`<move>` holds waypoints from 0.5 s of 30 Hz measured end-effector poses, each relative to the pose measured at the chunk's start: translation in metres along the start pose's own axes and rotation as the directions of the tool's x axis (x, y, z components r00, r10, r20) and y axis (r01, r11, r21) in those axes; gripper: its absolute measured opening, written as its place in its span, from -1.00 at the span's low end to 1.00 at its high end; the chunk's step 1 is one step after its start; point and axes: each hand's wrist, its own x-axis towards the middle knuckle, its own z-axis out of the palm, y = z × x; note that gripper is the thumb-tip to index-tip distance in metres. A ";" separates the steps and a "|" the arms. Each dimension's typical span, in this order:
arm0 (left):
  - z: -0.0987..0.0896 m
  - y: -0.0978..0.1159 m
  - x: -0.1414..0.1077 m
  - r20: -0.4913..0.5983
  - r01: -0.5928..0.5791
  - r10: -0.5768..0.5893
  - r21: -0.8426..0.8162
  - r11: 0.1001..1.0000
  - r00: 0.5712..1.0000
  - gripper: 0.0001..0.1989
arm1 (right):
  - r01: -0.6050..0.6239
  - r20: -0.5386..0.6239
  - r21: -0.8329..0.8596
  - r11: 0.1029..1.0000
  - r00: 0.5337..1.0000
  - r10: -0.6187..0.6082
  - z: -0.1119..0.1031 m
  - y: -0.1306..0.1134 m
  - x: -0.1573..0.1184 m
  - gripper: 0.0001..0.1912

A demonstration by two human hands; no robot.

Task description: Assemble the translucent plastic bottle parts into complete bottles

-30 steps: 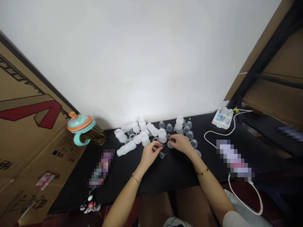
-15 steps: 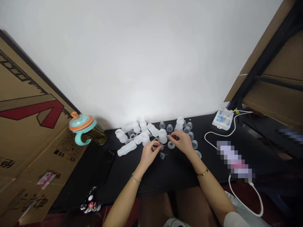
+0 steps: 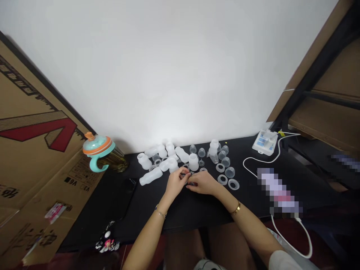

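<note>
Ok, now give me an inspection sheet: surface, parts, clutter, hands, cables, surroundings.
Surface: black rectangular tabletop, crowded toward the back centre.
Parts: white hourglass-shaped plastic bottles, some upright, some lying; clear plastic domes; translucent flat plastic rings.
Clutter: clear jug with teal-and-orange lid, left; white rectangular plastic case, right.
Hands: left hand and right hand close together; anything held is mostly hidden.
Cables: thin white cord curving across the right side.
Surroundings: plain white wall behind; brown printed cardboard, left; black-framed shelving, right.

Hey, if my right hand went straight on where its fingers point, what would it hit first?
Probably your left hand: your right hand points across toward it, with little gap showing. Something hidden between them might come first, and the depth is unclear.
</note>
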 end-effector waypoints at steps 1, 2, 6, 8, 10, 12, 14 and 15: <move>0.000 -0.001 0.000 0.001 -0.004 0.004 0.013 1.000 1.000 -0.84 | -0.002 0.017 -0.002 1.000 1.000 0.002 0.001 0.000 0.000 -0.84; -0.001 -0.002 0.001 0.002 -0.010 0.010 0.026 1.000 1.000 -0.85 | -0.010 0.029 -0.006 1.000 1.000 0.011 0.001 0.000 0.001 -0.85; -0.005 -0.006 0.002 0.003 -0.027 0.027 0.089 0.996 1.000 -0.85 | -0.081 0.045 -0.057 0.995 0.995 0.084 -0.003 0.001 0.000 -0.86; -0.007 -0.008 0.003 0.022 -0.026 0.024 0.142 0.990 0.999 -0.84 | -0.108 0.057 -0.081 0.991 0.992 0.113 -0.004 0.003 0.000 -0.85; -0.009 -0.008 0.003 0.053 -0.027 0.018 0.191 0.981 0.998 -0.81 | -0.126 0.074 -0.096 0.987 0.988 0.134 -0.004 0.003 0.001 -0.84; -0.010 -0.008 0.002 0.090 -0.032 0.012 0.227 0.973 0.996 -0.78 | -0.137 0.084 -0.102 0.985 0.986 0.146 -0.004 0.004 0.001 -0.84; -0.011 -0.006 0.001 0.126 -0.040 0.007 0.264 0.964 0.992 -0.74 | -0.138 0.087 -0.097 0.986 0.985 0.147 -0.003 0.004 0.001 -0.85; -0.011 -0.005 0.001 0.143 -0.045 0.004 0.285 0.958 0.990 -0.72 | -0.140 0.085 -0.093 0.986 0.985 0.148 -0.003 0.004 0.001 -0.85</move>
